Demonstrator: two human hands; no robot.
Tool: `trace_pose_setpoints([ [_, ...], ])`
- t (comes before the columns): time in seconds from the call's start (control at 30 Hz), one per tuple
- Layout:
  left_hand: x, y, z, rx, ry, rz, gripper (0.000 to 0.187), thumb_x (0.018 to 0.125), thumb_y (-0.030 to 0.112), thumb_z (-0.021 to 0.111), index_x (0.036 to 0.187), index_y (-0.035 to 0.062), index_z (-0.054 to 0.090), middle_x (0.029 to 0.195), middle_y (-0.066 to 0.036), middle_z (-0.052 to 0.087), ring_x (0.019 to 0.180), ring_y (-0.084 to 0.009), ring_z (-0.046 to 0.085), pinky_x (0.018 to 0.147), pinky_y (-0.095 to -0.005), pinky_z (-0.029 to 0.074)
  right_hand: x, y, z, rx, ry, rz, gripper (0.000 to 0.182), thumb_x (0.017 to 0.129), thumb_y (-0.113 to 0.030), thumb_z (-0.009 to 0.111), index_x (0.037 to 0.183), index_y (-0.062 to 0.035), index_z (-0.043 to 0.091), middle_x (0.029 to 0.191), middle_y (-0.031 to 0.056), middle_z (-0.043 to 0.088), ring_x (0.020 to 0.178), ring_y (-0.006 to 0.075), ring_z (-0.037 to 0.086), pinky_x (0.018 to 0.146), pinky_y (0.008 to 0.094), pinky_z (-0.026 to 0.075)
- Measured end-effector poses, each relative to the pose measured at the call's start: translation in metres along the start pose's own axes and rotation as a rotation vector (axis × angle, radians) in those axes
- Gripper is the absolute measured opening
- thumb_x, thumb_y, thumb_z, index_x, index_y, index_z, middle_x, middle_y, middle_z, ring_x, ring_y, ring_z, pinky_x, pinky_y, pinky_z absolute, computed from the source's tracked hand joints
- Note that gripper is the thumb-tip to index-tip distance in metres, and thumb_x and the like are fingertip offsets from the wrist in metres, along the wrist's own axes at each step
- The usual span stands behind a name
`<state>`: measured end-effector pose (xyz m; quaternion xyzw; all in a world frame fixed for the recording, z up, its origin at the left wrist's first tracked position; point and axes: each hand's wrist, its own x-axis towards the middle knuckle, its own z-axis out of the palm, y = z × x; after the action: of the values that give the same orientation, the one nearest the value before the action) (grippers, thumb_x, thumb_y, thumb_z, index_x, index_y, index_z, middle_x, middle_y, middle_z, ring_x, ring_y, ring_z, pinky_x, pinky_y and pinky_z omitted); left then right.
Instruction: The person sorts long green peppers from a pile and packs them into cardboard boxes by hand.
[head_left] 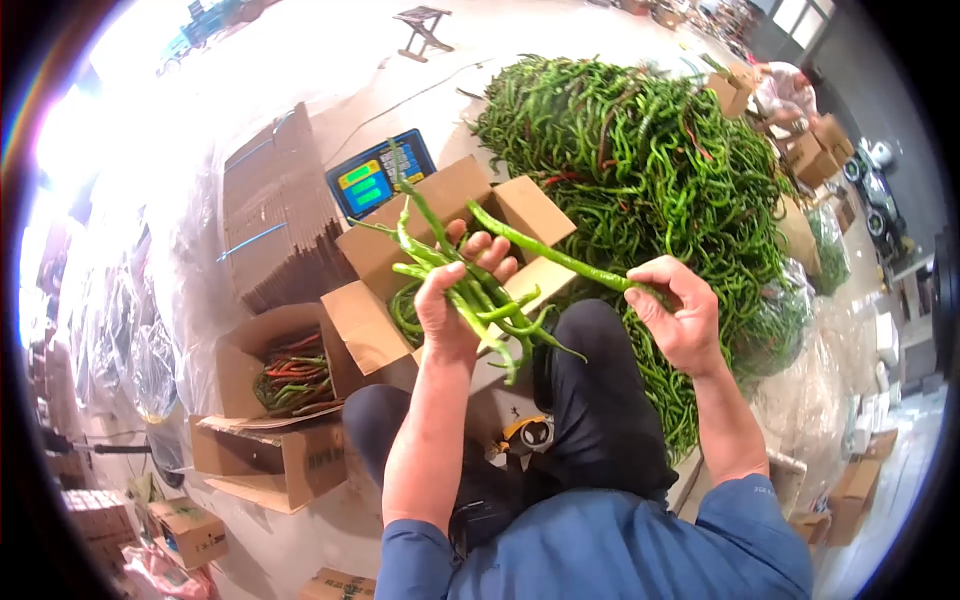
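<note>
A bunch of long green chili peppers [480, 300] lies in my left hand [462, 280], the fingers curled round it above an open cardboard box [368, 325]. More green peppers show inside that box. In my right hand [680, 312] a single long green chili pepper [545, 250] is pinched at one end between thumb and fingers. Its other end points toward my left hand. Beyond and below my right hand spreads a large heap of green chili peppers [640, 150], with a few red ones among them.
Behind the box sits a blue digital scale [380, 172]. Flattened cardboard [270, 210] is stacked to the left, near a box of reddish peppers [298, 378]. A folding stool [423, 32] stands at the back. Another person [785, 98] is at the far right beside boxes.
</note>
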<state>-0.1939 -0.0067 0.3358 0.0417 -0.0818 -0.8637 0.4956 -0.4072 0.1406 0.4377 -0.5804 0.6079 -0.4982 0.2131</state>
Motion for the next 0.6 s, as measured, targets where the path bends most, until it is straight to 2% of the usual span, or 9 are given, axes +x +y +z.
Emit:
trace_pose_setpoints([
  [0.03,0.0,-0.002,0.002,0.021,-0.048,-0.017,0.054,0.079,0.011,0.061,0.133,0.0063,0.053,0.121,-0.016,0.062,0.12,-0.0347,0.058,0.105,-0.0514,0.046,-0.005,0.008,-0.005,0.036,-0.014,-0.019,0.013,0.091,-0.001,0.068,0.103,0.0027,0.063,0.091,0.0014,0.058,0.076,0.0061,0.054,0.068,0.02,0.044],
  [0.07,0.0,-0.006,0.006,0.015,-0.074,-0.023,0.055,0.079,0.011,0.059,0.133,0.0035,0.053,0.125,-0.018,0.061,0.122,-0.0363,0.057,0.109,-0.0525,0.042,-0.01,0.009,-0.005,0.114,0.018,0.038,0.012,0.091,0.001,0.066,0.103,0.0022,0.062,0.091,0.0013,0.058,0.075,0.0063,0.054,0.067,0.0205,0.044],
  [0.13,-0.001,-0.014,0.007,0.018,-0.11,-0.069,0.056,0.079,0.011,0.058,0.134,0.0023,0.053,0.135,-0.021,0.056,0.129,-0.0367,0.052,0.111,-0.0532,0.04,-0.018,0.019,-0.002,0.09,0.048,-0.018,0.013,0.091,0.003,0.066,0.102,0.0018,0.061,0.091,0.0015,0.058,0.075,0.0063,0.054,0.067,0.0205,0.044],
  [0.2,-0.005,-0.023,0.01,0.052,-0.109,-0.098,0.057,0.079,0.011,0.058,0.135,0.0018,0.053,0.145,-0.025,0.045,0.135,-0.0382,0.046,0.113,-0.054,0.038,-0.023,0.022,0.008,0.086,0.144,-0.085,0.013,0.086,0.001,0.07,0.095,-0.002,0.062,0.087,0.0047,0.062,0.074,0.0119,0.06,0.065,0.0247,0.048],
  [0.27,-0.008,-0.033,0.011,0.05,-0.093,-0.116,0.058,0.079,0.011,0.058,0.135,0.0018,0.052,0.145,-0.025,0.046,0.134,-0.0396,0.046,0.113,-0.0542,0.038,-0.025,0.029,0.017,-0.103,0.197,-0.325,0.018,0.081,0.004,0.071,0.095,-0.0026,0.061,0.087,0.0087,0.063,0.074,0.0186,0.062,0.064,0.0292,0.05],
  [0.3,-0.009,-0.036,0.011,0.045,-0.096,-0.124,0.058,0.078,0.01,0.058,0.135,0.0022,0.051,0.144,-0.025,0.046,0.134,-0.0401,0.045,0.113,-0.0544,0.038,-0.026,0.033,0.022,-0.155,0.219,-0.411,0.023,0.077,0.005,0.073,0.095,-0.0026,0.061,0.088,0.0118,0.064,0.073,0.0255,0.063,0.064,0.0339,0.051],
  [0.33,-0.01,-0.041,0.013,0.028,-0.093,-0.129,0.058,0.078,0.009,0.059,0.135,0.0031,0.051,0.143,-0.024,0.048,0.135,-0.0403,0.045,0.113,-0.0544,0.038,-0.027,0.032,0.027,-0.211,0.234,-0.465,0.026,0.075,0.005,0.073,0.095,-0.0023,0.059,0.087,0.0122,0.064,0.074,0.0288,0.063,0.064,0.0365,0.052],
  [0.43,-0.012,-0.048,0.013,0.078,-0.074,-0.142,0.058,0.078,0.011,0.061,0.134,0.0049,0.051,0.138,-0.022,0.053,0.13,-0.0392,0.05,0.111,-0.0543,0.04,-0.033,0.037,0.039,-0.249,0.238,-0.522,0.03,0.073,0.005,0.075,0.096,-0.0026,0.057,0.088,0.0128,0.063,0.074,0.0307,0.062,0.063,0.0384,0.052],
  [0.6,-0.013,-0.052,0.022,0.169,-0.01,-0.15,0.06,0.077,0.012,0.062,0.135,0.0068,0.047,0.133,-0.02,0.056,0.126,-0.0381,0.054,0.109,-0.0549,0.042,-0.041,0.046,0.036,-0.227,0.251,-0.497,0.03,0.073,0.005,0.075,0.097,-0.0022,0.056,0.088,0.0127,0.063,0.074,0.0299,0.062,0.063,0.0373,0.052],
])
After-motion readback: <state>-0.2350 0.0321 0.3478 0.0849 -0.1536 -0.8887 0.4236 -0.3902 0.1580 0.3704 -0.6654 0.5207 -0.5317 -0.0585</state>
